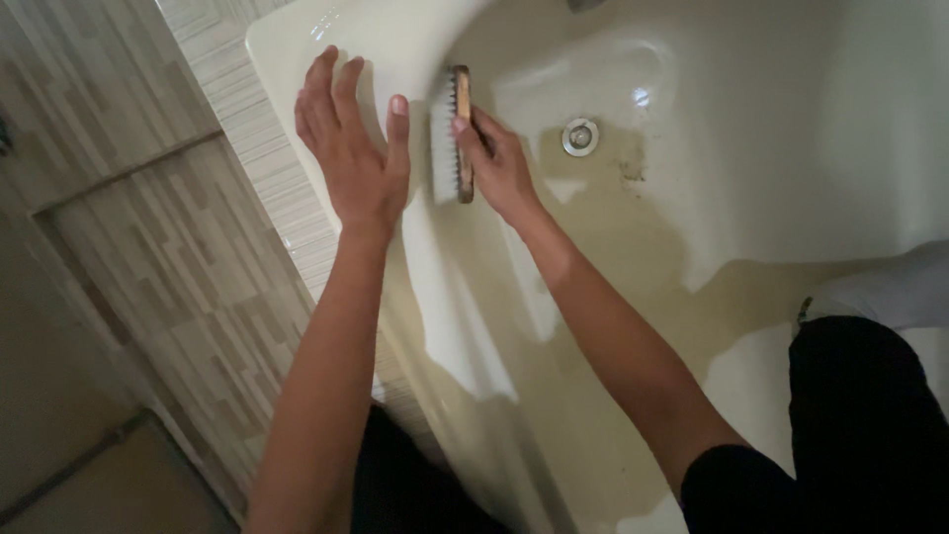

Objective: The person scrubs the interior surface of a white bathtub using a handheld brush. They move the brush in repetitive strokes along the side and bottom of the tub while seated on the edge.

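My right hand (499, 163) grips a wooden-backed scrub brush (450, 138) with white bristles. The bristles press against the inner left wall of a cream bathtub (751, 119). My left hand (351, 148) lies flat, fingers spread, on the tub's rounded rim (287, 49), just left of the brush. It holds nothing.
A round metal drain (580, 135) sits in the tub floor, with brownish grime (633, 168) beside it. Pale striped tiles (198, 257) face the tub's outer side on the left. A dark-clothed knee (860, 396) is at the lower right inside the tub.
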